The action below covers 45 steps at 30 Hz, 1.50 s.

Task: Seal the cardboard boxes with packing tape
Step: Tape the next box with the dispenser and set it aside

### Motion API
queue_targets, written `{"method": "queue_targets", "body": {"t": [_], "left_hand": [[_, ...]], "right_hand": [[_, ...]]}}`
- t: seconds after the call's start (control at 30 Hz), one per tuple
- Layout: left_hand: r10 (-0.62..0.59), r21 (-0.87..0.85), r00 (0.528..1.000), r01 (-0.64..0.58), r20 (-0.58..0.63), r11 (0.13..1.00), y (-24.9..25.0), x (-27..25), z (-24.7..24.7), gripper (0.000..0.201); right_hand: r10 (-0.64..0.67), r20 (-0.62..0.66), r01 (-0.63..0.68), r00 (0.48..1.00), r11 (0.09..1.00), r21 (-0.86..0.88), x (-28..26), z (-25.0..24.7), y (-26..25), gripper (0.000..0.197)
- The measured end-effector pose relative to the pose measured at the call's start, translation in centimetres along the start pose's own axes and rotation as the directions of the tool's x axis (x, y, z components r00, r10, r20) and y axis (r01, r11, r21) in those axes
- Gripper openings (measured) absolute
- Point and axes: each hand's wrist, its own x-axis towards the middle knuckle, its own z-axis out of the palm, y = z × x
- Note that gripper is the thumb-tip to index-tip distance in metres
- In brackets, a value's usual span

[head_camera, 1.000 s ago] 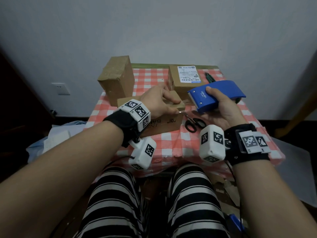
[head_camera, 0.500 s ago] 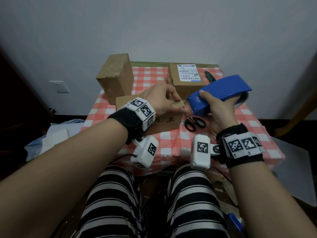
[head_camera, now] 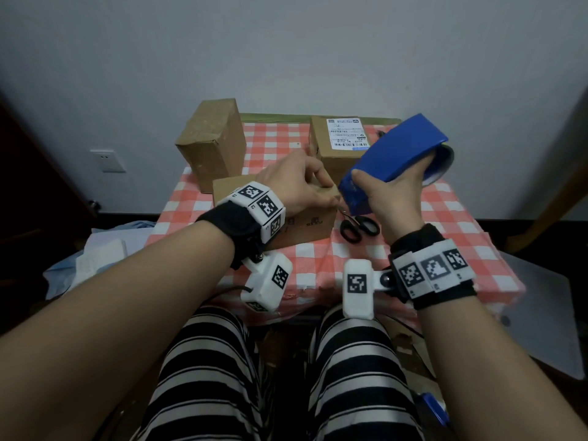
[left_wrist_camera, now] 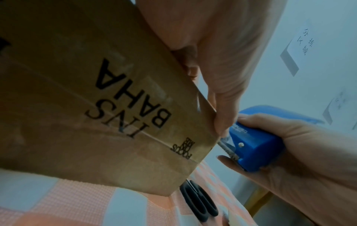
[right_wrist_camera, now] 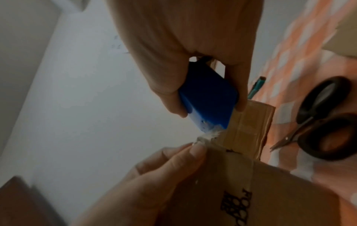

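Left hand (head_camera: 297,183) pinches tape down on the box (head_camera: 305,222) corner, anchoring it; right hand (head_camera: 393,198) grips the dispenser (head_camera: 397,154), tilted to tear.

Black wristbands (head_camera: 235,227) (tagged), striped trousers (head_camera: 203,370).

Blue tape dispenser (head_camera: 394,157) tilts nose-down at the nearest brown box's (head_camera: 305,224) right top corner (flaps closed).

The near box (head_camera: 305,224) is matt brown cardboard with black print, and clear glossy tape lies on its corner. The tape dispenser (head_camera: 394,154) is smooth blue plastic with a metal toothed blade. The scissors (head_camera: 359,229) have black plastic handles. The desk (head_camera: 445,237) carries a checked cloth.
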Motion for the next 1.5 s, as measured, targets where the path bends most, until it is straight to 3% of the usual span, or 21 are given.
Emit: {"method": "queue_targets", "body": {"t": [0.1, 0.13, 0.27, 0.43, 0.63, 0.77, 1.0, 1.13, 1.27, 1.37, 1.5], "left_hand": [[0.002, -0.017, 1.000, -0.002, 0.001, 1.000, 0.2, -0.3, -0.2, 0.025], [0.011, -0.018, 1.000, -0.011, -0.004, 1.000, 0.3, -0.4, -0.2, 0.025], [0.014, -0.031, 1.000, -0.013, 0.019, 0.999, 0.1, 0.0, 0.0, 0.031], [0.035, -0.041, 0.999, -0.034, 0.014, 0.999, -0.3, 0.2, 0.1, 0.044], [0.024, -0.028, 1.000, -0.024, -0.005, 0.999, -0.1, -0.1, -0.2, 0.032], [0.025, -0.021, 1.000, -0.025, -0.001, 0.999, 0.1, -0.2, -0.3, 0.030], [0.012, -0.029, 1.000, -0.012, 0.001, 1.000, 0.2, -0.3, -0.2, 0.031], [0.009, -0.023, 1.000, -0.009, -0.004, 1.000, 0.2, -0.3, -0.3, 0.032], [0.015, -0.023, 1.000, -0.015, -0.003, 1.000, 0.1, -0.3, -0.2, 0.030], [0.022, -0.035, 1.000, -0.022, -0.004, 0.999, 0.0, -0.2, -0.2, 0.029], [0.018, -0.029, 1.000, -0.018, -0.010, 0.999, 0.3, -0.3, -0.3, 0.030]], "right_hand": [[-0.063, -0.031, 0.050, 0.998, 0.949, -0.311, 0.7, -0.4, 1.3, 0.094], [-0.040, -0.052, 0.021, 0.998, 0.947, -0.319, 0.5, -0.9, 1.5, 0.099], [0.036, -0.187, -0.057, 0.982, 0.993, -0.107, 1.9, -3.0, 1.8, 0.107], [0.306, -0.279, -0.270, 0.910, 0.950, 0.159, 4.2, -4.2, 1.7, 0.087], [0.529, -0.170, -0.415, 0.832, 0.795, 0.442, 5.2, -4.2, 3.8, 0.075], [0.625, -0.025, -0.546, 0.780, 0.700, 0.460, 7.2, -5.2, 5.9, 0.068], [0.632, 0.008, -0.587, 0.775, 0.715, 0.381, 7.0, -6.2, 3.9, 0.051], [0.642, 0.058, -0.622, 0.764, 0.710, 0.331, 6.6, -6.5, 3.4, 0.052], [0.655, 0.048, -0.619, 0.754, 0.684, 0.387, 6.6, -6.5, 2.9, 0.038], [0.648, -0.004, -0.570, 0.762, 0.673, 0.470, 7.2, -6.9, 3.1, 0.048], [0.563, -0.110, -0.415, 0.819, 0.714, 0.564, 7.1, -7.3, 2.2, 0.065]]}}
